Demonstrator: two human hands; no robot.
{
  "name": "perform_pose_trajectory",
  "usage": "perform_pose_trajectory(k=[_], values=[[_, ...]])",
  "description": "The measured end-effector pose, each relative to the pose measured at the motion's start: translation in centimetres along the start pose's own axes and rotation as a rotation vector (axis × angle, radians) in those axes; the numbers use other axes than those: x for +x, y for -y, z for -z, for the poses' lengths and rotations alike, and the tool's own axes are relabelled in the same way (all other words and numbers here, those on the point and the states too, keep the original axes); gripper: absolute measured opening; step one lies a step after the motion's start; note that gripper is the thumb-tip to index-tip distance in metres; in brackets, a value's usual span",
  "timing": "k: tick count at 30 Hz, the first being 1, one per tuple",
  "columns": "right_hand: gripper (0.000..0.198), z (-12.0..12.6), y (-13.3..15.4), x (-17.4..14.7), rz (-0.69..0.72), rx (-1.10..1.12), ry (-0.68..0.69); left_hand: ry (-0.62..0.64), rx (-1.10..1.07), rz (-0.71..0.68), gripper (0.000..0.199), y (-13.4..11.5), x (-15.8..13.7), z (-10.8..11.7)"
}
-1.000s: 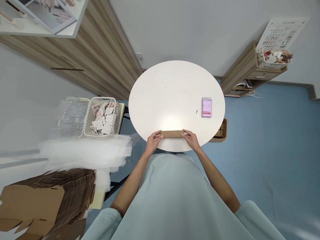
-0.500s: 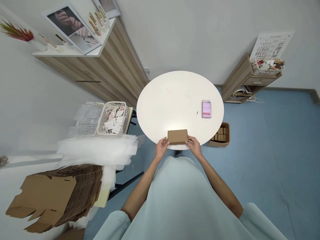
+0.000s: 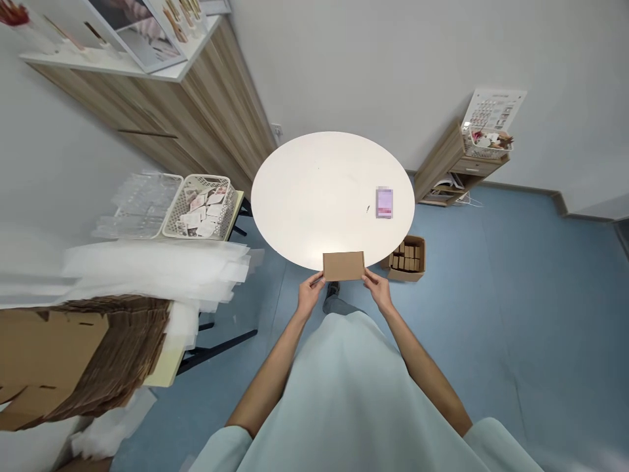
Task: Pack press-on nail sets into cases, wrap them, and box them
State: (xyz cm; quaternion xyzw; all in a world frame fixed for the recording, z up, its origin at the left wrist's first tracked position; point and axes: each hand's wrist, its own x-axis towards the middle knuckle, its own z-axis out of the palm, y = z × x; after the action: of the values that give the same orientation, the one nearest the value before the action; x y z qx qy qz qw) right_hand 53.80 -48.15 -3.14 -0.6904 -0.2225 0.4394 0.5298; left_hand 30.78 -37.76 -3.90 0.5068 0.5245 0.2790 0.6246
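A closed brown cardboard box (image 3: 343,267), small and flat, is held level between my two hands at the near edge of the round white table (image 3: 314,196). My left hand (image 3: 309,293) pinches its left end with thumb and fingers. At the right end, my right hand (image 3: 377,288) grips the box in the same way. The box overlaps the table's rim in view; whether it touches the tabletop I cannot tell. Farther back on the table's right side lies a pink-and-purple item (image 3: 384,202), blurred out.
An open carton (image 3: 407,275) of small brown boxes stands on the floor right of the table. To the left are a white basket (image 3: 170,226) of cards, white foam sheets (image 3: 157,269) and stacked flat cardboard (image 3: 132,354). A wooden cabinet (image 3: 211,98) and small shelf (image 3: 439,154) stand behind.
The box has come toward me, from over the tabletop to the table's near rim, still between both hands. My view has shifted, and a foot now shows under the box.
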Motion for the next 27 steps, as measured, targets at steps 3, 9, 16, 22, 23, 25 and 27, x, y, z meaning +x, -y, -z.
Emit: perform_pose_trajectory(k=[3, 9, 16, 22, 23, 25, 27], values=[[0.078, 2.3, -0.2, -2.3, -0.028, 0.025, -0.042, 0.027, -0.020, 0.018, 0.053, 0.1, -2.3, -1.7], [0.073, 6.3, -1.0, -4.3, -0.107, 0.067, -0.058, 0.081, 0.022, 0.062, 0.050, 0.0, -5.0, -3.9], [0.067, 13.8, -2.0, -2.5, -0.135, 0.083, -0.093, 0.162, 0.112, 0.073, 0.048, -0.4, -3.6, -11.0], [0.062, 25.2, -2.5, 1.0, -0.181, 0.142, -0.152, 0.241, 0.136, 0.124, 0.052, 0.0, -0.1, -23.6], [0.062, 27.3, -2.5, 1.7, -0.193, 0.145, -0.156, 0.255, 0.132, 0.137, 0.054, 0.1, 0.5, -25.9], [0.061, 31.5, -2.3, 3.1, -0.212, 0.148, -0.156, 0.281, 0.135, 0.166, 0.055, 0.2, 1.6, -30.4], [0.059, 35.4, -2.0, 4.5, -0.230, 0.150, -0.151, 0.292, 0.149, 0.196, 0.054, 0.1, 2.6, -34.5]])
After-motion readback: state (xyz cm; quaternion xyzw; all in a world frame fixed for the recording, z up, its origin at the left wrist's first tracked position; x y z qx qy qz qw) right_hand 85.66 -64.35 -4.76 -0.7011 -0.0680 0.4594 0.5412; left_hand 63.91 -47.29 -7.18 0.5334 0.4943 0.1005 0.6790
